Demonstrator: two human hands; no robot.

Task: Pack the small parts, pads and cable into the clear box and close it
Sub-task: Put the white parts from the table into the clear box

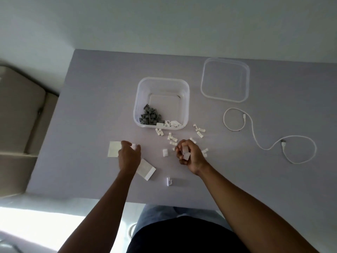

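The clear box (141, 99) stands open on the grey table, holding a heap of grey clips (149, 115) and a few white clips (170, 123). Several loose white clips (172, 137) lie scattered in front of it. My right hand (188, 155) is closed around a few white clips just above the table. My left hand (129, 155) pinches one small white clip at its fingertips. A flat white pad (114, 148) lies left of that hand, and a stack of pads (146, 170) lies under its wrist. The white cable (252, 130) curls at the right. The clear lid (225, 80) lies beyond it.
One white clip (169, 181) lies alone near the table's front edge (164, 202). A beige cushioned seat (18, 115) stands off the table's left side. The wall runs behind the table.
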